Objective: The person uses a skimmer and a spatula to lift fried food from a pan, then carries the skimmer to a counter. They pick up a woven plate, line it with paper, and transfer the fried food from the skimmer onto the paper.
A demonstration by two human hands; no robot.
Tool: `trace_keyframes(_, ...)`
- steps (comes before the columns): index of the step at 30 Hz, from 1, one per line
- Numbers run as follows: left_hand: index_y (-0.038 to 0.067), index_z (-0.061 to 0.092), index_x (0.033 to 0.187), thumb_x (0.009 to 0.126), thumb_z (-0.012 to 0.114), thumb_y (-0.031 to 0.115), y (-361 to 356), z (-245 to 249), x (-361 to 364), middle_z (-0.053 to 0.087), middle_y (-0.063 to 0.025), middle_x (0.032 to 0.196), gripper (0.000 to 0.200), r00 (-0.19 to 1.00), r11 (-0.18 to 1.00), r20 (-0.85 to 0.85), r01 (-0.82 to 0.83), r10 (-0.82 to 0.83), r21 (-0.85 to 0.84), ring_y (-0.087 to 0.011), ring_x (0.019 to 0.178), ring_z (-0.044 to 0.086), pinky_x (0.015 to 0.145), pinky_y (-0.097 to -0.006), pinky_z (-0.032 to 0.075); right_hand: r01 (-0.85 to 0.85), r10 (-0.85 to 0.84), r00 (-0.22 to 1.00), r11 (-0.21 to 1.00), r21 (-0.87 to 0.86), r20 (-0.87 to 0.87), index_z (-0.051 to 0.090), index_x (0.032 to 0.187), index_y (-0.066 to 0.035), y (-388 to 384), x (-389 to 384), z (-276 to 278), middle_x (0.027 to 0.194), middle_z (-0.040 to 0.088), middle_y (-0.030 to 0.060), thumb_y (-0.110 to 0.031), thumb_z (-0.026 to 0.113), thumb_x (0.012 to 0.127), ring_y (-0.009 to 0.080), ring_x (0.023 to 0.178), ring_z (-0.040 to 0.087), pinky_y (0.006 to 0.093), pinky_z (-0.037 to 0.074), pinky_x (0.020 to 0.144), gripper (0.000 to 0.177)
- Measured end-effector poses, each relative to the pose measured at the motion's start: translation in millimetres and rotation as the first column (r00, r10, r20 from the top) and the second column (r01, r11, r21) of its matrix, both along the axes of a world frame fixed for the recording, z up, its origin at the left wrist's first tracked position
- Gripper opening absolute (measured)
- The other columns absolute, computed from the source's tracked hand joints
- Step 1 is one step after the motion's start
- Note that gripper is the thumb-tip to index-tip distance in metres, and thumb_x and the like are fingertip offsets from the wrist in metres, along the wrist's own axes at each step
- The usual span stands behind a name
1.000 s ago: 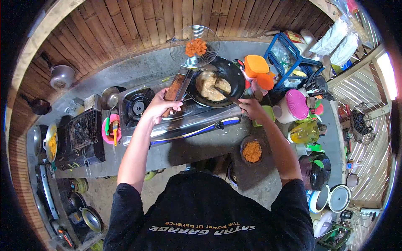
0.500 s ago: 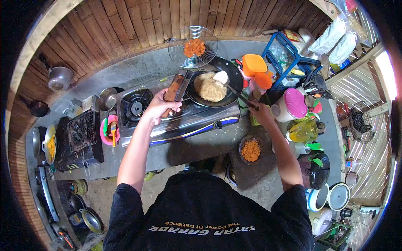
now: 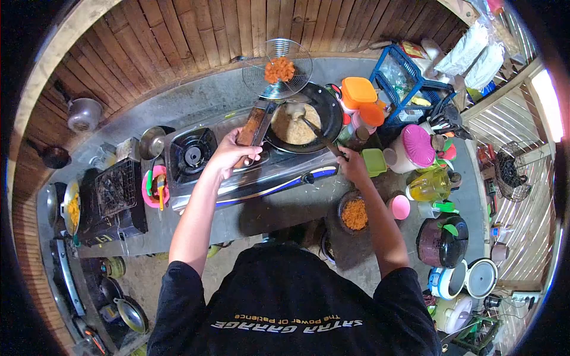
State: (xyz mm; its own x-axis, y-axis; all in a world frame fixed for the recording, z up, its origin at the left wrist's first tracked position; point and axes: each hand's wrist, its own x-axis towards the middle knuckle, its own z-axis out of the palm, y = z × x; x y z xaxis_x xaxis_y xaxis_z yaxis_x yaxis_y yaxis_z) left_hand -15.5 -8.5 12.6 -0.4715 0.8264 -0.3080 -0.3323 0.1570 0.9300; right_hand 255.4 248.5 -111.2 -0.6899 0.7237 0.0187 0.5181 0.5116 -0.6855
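Note:
A black frying pan (image 3: 330,113) sits over the right burner of the stove, with a pale tan, flat round mass of food (image 3: 303,127) in it. My left hand (image 3: 233,152) is wrapped around the pan's wooden handle (image 3: 253,126). My right hand (image 3: 352,164) grips the dark handle of a ladle (image 3: 297,111), whose rounded metal head rests on the upper part of the food. Just behind the pan is a wire strainer (image 3: 255,83) holding orange chunks (image 3: 279,70).
The gas stove (image 3: 237,172) has a bare left burner (image 3: 193,154). A mortar (image 3: 342,213) of orange crumbs and a pink cup (image 3: 399,207) stand near my right forearm. Right of the pan are orange-lidded containers (image 3: 358,92), a green tub (image 3: 374,161) and a pink-lidded container (image 3: 418,146).
My right hand has moved left and slightly down. The ladle head has shifted left over the food, now showing its greyish back instead of a white look. The pink cup has come into view.

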Motion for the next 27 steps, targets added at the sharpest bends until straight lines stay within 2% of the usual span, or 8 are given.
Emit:
trace_keyframes(2,0.0,0.043,0.124,0.071,0.077,-0.002,1,-3,0,0.065,-0.0081,0.089,0.063,1.0,1.0,0.005,0.003,-0.003,0.01,-0.0159,0.067,0.065,0.052,-0.0249,0.05,0.03,-0.031,1.0,0.993,0.116,0.005,0.06,0.118,-0.003,-7,-2,6,0.108,0.065,0.0219,-0.019,0.064,0.081,0.0377,0.101,0.061,0.0442,0.046,0.091,0.04)
trace_keyframes(5,0.0,0.043,0.123,0.072,0.077,-0.002,2,-6,2,0.065,-0.0081,0.089,0.062,1.0,1.0,0.001,0.0,0.0,0.015,-0.0159,0.067,0.065,0.052,-0.0248,0.05,0.052,-0.062,0.998,0.771,0.635,-0.007,0.061,0.117,-0.004,-28,-12,47,0.101,0.066,0.0189,-0.019,0.065,0.082,0.0364,0.091,0.062,0.0427,0.048,0.085,0.038)
trace_keyframes(7,0.0,0.042,0.124,0.071,0.078,0.0,4,-9,5,0.065,-0.0078,0.089,0.064,1.0,1.0,0.0,0.0,0.0,0.02,-0.0153,0.067,0.065,0.053,-0.0245,0.05,0.07,0.012,0.99,0.814,0.576,-0.137,0.063,0.115,-0.005,-46,-30,68,0.103,0.066,0.0182,-0.019,0.065,0.084,0.0311,0.088,0.064,0.0398,0.049,0.078,0.034)
trace_keyframes(8,0.0,0.041,0.126,0.071,0.078,0.001,5,-11,7,0.065,-0.0075,0.09,0.066,1.0,1.0,0.002,0.006,-0.006,0.026,-0.0147,0.068,0.065,0.055,-0.0241,0.049,0.078,0.041,0.979,0.836,0.544,-0.202,0.065,0.114,-0.005,-56,-40,71,0.104,0.066,0.0178,-0.019,0.066,0.085,0.0284,0.087,0.064,0.0384,0.049,0.075,0.032)
trace_keyframes(11,0.0,0.039,0.127,0.071,0.079,0.002,10,-15,17,0.064,-0.0073,0.089,0.069,1.0,0.999,-0.002,0.011,-0.011,0.04,-0.0148,0.068,0.064,0.057,-0.0243,0.05,-0.065,0.014,0.91,0.992,-0.109,-0.415,0.067,0.107,-0.004,-96,-83,64,0.091,0.068,0.01,-0.024,0.063,0.09,0.0186,0.077,0.063,0.0303,0.048,0.066,0.027)
trace_keyframes(14,-0.001,0.038,0.127,0.071,0.08,0.003,13,-21,23,0.065,-0.0091,0.088,0.07,1.0,0.998,-0.012,0.011,-0.01,0.056,-0.016,0.069,0.065,0.058,-0.0245,0.05,-0.154,-0.218,0.864,0.743,-0.651,-0.453,0.067,0.107,-0.003,-129,-113,79,0.085,0.067,0.0044,-0.029,0.061,0.092,0.0095,0.072,0.059,0.0251,0.047,0.062,0.031)
trace_keyframes(22,0.001,0.037,0.125,0.074,0.078,0.003,15,-32,33,0.066,-0.0113,0.088,0.066,1.0,0.997,0.023,0.009,-0.011,0.076,-0.0173,0.07,0.066,0.054,-0.0251,0.05,-0.236,-0.401,0.79,0.499,-0.834,-0.464,0.059,0.117,0.004,-133,-124,72,0.091,0.066,0.0067,-0.007,0.069,0.083,0.0108,0.074,0.062,0.0237,0.05,0.063,0.037)
trace_keyframes(27,0.002,0.036,0.125,0.075,0.078,0.005,17,-38,38,0.066,-0.0105,0.09,0.065,1.0,0.998,0.024,0.016,-0.018,0.068,-0.0173,0.07,0.067,0.053,-0.0255,0.05,-0.195,-0.424,0.788,0.515,-0.835,-0.446,0.055,0.121,0.008,-128,-121,68,0.088,0.065,0.009,0.004,0.067,0.08,0.0134,0.072,0.062,0.0257,0.052,0.064,0.043)
